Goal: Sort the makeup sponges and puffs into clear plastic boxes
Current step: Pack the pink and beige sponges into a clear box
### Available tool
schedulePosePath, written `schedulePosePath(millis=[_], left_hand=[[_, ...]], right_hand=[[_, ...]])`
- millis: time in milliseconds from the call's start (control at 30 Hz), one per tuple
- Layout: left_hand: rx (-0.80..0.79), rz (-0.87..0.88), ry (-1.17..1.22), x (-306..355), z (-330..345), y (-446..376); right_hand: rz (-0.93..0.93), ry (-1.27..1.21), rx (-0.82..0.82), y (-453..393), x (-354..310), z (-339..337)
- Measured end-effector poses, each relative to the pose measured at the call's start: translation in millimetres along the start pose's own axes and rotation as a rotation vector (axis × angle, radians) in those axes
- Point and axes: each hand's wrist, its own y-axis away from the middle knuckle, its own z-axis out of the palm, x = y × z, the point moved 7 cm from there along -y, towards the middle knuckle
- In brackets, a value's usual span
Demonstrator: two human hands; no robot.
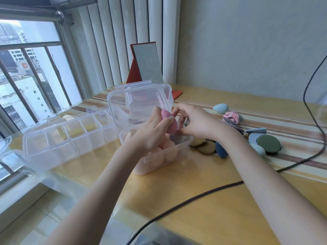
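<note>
My left hand (152,131) grips a pink egg-shaped sponge (170,123) just above an open clear box (182,147) that holds several peach sponges (170,150). The box's lid (139,101) stands upright behind. My right hand (192,121) hovers right beside the pink sponge, fingers apart and curled near its tip; whether they touch it I cannot tell. To the right on the table lie loose pieces: a light blue sponge (220,108), a pink patterned puff (231,116), a green puff (269,143), a dark blue sponge (221,150) and brown puffs (206,149).
A long clear divided organiser (70,137) lies open at the left. A red-framed mirror (146,65) stands at the back. A black cable (194,197) crosses the yellow table (212,218) in front and climbs at the right. A window is at the left.
</note>
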Motion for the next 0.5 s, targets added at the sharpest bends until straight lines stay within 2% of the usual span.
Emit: schedulePosePath(millis=[167, 267, 500], left_hand=[[0.000, -0.002, -0.049, 3.2, -1.7, 0.8], [-0.007, -0.008, -0.054, 4.1, -2.5, 0.5], [-0.073, -0.043, 0.100, -11.6, 7.0, -5.6]], right_hand=[[-0.045, -0.117, -0.229, 9.5, -9.7, 7.2], [-0.032, -0.197, -0.168, 5.1, -5.9, 8.2], [0.015, -0.282, -0.033, 2.6, 6.4, -4.0]])
